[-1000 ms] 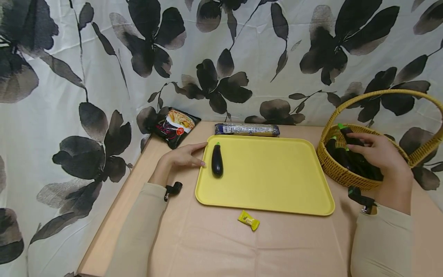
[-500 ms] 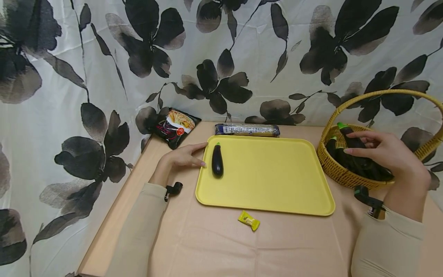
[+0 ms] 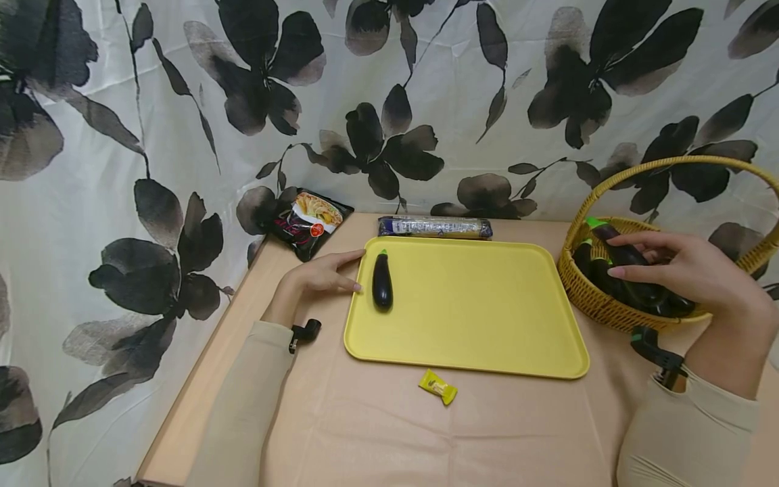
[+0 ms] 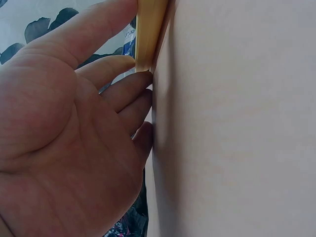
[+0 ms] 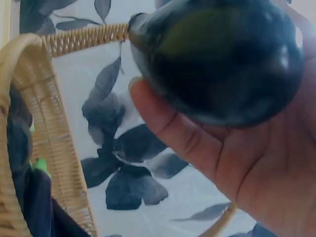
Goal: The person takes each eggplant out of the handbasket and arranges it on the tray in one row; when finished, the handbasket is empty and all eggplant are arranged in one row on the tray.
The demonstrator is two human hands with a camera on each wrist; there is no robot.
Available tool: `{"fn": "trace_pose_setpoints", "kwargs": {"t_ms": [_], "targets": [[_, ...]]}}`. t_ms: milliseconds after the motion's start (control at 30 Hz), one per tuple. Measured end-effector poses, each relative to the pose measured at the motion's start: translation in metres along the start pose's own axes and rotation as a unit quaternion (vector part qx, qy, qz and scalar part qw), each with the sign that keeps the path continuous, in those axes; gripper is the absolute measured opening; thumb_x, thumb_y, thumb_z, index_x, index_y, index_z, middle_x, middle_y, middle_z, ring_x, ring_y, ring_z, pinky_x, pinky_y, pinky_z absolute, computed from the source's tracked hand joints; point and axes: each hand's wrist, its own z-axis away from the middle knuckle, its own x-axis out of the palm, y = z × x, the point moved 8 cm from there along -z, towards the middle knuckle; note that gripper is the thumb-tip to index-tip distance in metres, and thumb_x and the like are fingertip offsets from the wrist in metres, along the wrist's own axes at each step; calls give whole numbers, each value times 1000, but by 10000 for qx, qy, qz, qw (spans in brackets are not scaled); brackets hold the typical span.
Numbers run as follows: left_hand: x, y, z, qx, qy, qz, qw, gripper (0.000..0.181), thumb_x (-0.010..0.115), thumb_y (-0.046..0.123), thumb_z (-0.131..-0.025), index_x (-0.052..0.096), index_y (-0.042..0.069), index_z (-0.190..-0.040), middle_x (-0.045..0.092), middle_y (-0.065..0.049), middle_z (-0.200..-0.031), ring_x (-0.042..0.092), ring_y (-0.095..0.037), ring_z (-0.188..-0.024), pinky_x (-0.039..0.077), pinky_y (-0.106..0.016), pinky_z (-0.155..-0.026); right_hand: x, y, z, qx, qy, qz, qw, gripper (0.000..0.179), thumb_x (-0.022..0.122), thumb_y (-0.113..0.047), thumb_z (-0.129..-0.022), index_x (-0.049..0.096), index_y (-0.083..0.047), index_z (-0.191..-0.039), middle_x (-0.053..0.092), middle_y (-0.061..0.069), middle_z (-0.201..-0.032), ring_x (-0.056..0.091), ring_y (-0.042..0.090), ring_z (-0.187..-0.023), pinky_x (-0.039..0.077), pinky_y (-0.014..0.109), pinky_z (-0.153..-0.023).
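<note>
My right hand grips a dark, glossy eggplant between thumb and fingers. In the head view its green stem end points to the far left, over the wicker basket. Several more eggplants lie in the basket under that hand. At the left edge of the yellow tray, my left hand rests with its fingers extended; thumb and fingertips touch the rim. A single eggplant lies on the tray near its left side, stem away from me.
Behind the tray lies a long shiny packet. A black noodle packet leans at the back left, against the floral cloth. In front of the tray is a small yellow wrapped sweet. The basket's tall handle arches over it.
My right hand has shifted right and slightly up, the wrist swinging outward, with the eggplant still between its fingers. The left hand, tray and the eggplant on it have stayed put.
</note>
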Motion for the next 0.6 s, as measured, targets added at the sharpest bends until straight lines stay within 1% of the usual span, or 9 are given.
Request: {"fn": "trace_pose_setpoints", "kwargs": {"t_ms": [67, 167, 233, 300, 367, 433, 500, 600], "targets": [[0, 0, 0, 1, 11, -35, 10000, 99, 85, 46, -85, 32, 23, -165, 28, -1, -172, 16, -25, -162, 13, -49, -133, 2, -5, 0, -56, -77, -55, 9999, 71, 75, -54, -92, 57, -11, -145, 44, 13, -108, 42, 24, -91, 43, 26, -59], [0, -1, 0, 4, 16, -98, 10000, 99, 85, 47, -85, 32, 24, -165, 28, 0, -172, 16, -24, -162, 13, -48, -133, 4, -15, -1, -203, -84, -196, 9996, 69, 74, -53, -93, 55, -15, -148, 46, 17, -123, 40, 27, -102, 47, 23, -65], [0, -1, 0, 14, 13, -114, 9999, 100, 85, 47, -85, 32, 24, -165, 28, 0, -172, 16, -24, -162, 13, -48, -133, 5, -23, -2, -354, -17, -341, 9988, 65, 74, -49, -94, 56, -19, -149, 46, 15, -132, 41, 26, -106, 48, 20, -67], [1, -1, -1, 13, 0, -97, 10000, 100, 85, 47, -85, 32, 24, -165, 28, 1, -172, 16, -23, -162, 13, -48, -133, 6, -31, -3, -584, 123, -462, 9971, 59, 75, -44, -95, 59, -23, -148, 48, 9, -137, 43, 21, -106, 48, 18, -68], [1, 0, -1, 12, -3, -77, 10000, 100, 85, 47, -85, 32, 24, -165, 28, 1, -172, 16, -23, -162, 13, -48, -133, 9, -39, -5, -843, 211, -643, 9941, 55, 76, -37, -96, 60, -23, -147, 51, 5, -135, 48, 15, -104, 50, 17, -69], [2, 0, -1, 2, -6, -74, 10000, 99, 85, 47, -85, 32, 24, -165, 28, 1, -172, 16, -23, -162, 13, -48, -133, 13, -48, -8, -1098, 256, -807, 9903, 52, 76, -31, -97, 62, -23, -146, 54, 2, -128, 50, 11, -100, 51, 16, -70], [2, 0, 0, -16, -2, -75, 10000, 99, 85, 47, -85, 32, 25, -165, 28, 0, -172, 16, -24, -162, 13, -48, -133, 20, -56, -14, -1247, 276, -964, 9871, 52, 76, -28, -97, 62, -24, -146, 56, 1, -129, 51, 8, -100, 51, 14, -71], [3, 0, 1, -45, 11, -91, 9999, 99, 85, 46, -85, 32, 24, -165, 27, -1, -173, 15, -25, -162, 13, -49, -133, 31, -69, -24, -1338, 354, -1143, 9838, 51, 75, -30, -98, 61, -25, -147, 56, 1, -135, 48, 11, -104, 50, 13, -72]]}}
